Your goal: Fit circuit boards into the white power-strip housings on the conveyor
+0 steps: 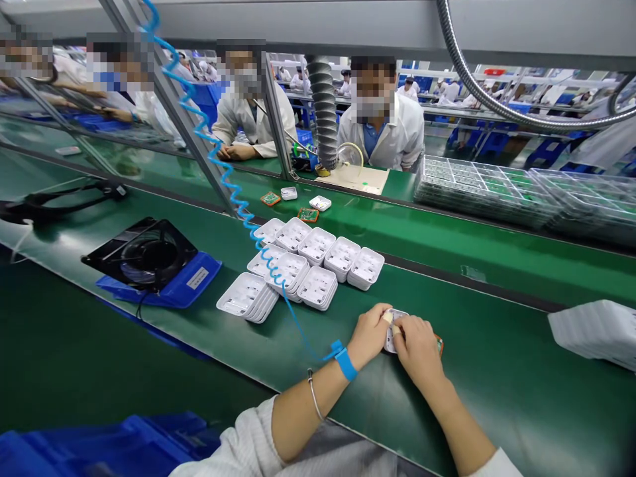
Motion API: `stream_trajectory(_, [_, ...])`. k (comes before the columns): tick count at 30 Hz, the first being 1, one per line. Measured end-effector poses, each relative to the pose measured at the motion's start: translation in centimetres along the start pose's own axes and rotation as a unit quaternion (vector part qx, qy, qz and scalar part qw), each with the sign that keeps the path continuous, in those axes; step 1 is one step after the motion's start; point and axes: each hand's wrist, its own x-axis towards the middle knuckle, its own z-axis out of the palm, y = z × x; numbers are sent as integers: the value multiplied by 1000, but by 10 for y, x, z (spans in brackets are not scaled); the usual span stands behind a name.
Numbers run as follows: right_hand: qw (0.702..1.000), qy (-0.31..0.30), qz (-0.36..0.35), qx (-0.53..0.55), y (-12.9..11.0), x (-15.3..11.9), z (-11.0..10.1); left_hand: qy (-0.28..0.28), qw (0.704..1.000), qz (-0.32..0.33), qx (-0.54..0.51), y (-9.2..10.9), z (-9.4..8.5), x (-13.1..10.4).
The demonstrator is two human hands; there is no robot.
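Observation:
A small white plastic housing [390, 342] lies on the green bench between my two hands. My left hand [368, 336] grips its left side, fingers curled round the far edge. From the right, my right hand [420, 348] closes over the same housing, its thumb pressing inside. Pale finger covers show on the digits that meet there. Most of the housing's inside is hidden by the hands. Just beyond the right hand, an orange-edged green circuit board [440, 345] peeks out, mostly covered. A blue wrist strap [344, 361] circles my left wrist.
Stacked white housings [318, 287] stand left of my hands, crossed by a coiled blue cord [226, 175]. A black fan [152, 255] rests on a blue bin further left. White stacked pieces [593, 331] sit at right. Clear trays [489, 189] and two people are across the line.

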Motion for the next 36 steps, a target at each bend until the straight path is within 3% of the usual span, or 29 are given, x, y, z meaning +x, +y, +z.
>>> stream_trajectory(16, [996,-36,-45,-67,-4,5,-1,4,999,4,31,-7,1,-2])
stream_trajectory(21, [998,-61,-8,6,7,2,-7,-19,1000,-7,8,-7,1,-2])
stream_trajectory(29, [997,-45,18,55,12,0,-5,-36,999,-13,4,-2,0,2])
stream_trajectory(36, [1000,8,-11,2,12,1,0,-38,999,-13,-1,-1,-1,3])
